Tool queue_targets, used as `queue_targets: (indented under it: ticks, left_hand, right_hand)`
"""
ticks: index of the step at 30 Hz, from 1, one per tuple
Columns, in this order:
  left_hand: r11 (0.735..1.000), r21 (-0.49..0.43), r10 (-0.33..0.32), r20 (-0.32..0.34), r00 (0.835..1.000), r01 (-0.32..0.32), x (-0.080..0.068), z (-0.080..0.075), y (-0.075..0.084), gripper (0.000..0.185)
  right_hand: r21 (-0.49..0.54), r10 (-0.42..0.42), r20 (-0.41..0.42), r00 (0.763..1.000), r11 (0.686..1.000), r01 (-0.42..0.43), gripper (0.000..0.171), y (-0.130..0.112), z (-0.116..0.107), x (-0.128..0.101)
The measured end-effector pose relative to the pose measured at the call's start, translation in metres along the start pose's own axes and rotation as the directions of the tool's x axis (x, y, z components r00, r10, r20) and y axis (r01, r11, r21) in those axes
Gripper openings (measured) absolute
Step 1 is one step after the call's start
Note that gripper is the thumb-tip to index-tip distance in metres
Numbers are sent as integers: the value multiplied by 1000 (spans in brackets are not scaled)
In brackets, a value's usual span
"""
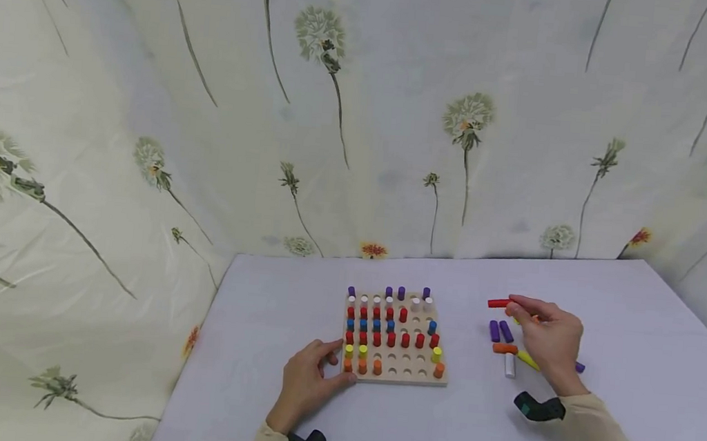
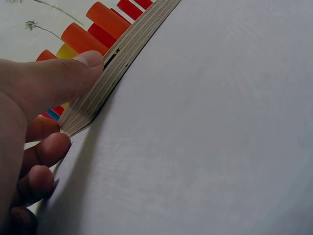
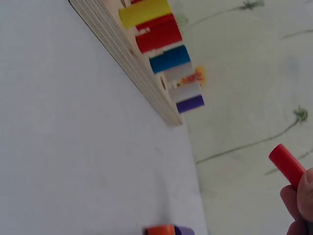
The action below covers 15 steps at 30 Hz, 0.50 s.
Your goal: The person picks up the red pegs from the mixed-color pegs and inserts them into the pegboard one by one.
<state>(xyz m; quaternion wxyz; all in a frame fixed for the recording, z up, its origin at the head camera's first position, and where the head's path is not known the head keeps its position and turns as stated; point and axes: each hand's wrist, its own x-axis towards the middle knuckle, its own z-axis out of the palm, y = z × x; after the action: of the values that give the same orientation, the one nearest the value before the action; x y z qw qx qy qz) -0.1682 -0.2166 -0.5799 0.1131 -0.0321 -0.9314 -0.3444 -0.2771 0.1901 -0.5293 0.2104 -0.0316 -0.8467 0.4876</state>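
Note:
A wooden pegboard (image 1: 400,381) stands on the table, its rows filled partly with purple, white, red, blue, yellow and orange pegs. My left hand (image 1: 310,380) holds the board by its near left corner. In the left wrist view the thumb lies along the plywood edge (image 2: 93,98) and the other fingers curl at the side. To the right of the board, my right hand (image 1: 552,340) pinches a red peg (image 1: 498,303) between thumb and fingers, above the loose pegs. One end of that red peg (image 3: 286,164) sticks out of the fingers in the right wrist view.
Loose pegs lie under and beside the right hand: two purple pegs (image 1: 500,331), an orange peg (image 1: 505,348), a white peg (image 1: 510,365), a yellow peg (image 1: 528,360) and another purple peg (image 1: 579,367). A dandelion-print cloth (image 1: 390,147) hangs behind the white table (image 1: 258,324).

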Motion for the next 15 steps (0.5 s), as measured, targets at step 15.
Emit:
queue_targets:
  ticks: [15]
  left_hand:
    - [1000,-4,-17,8,1000,17,2,0,-1,63]
  right_hand:
    - [8,-217,210,953,975,221,18,-27,92,-15]
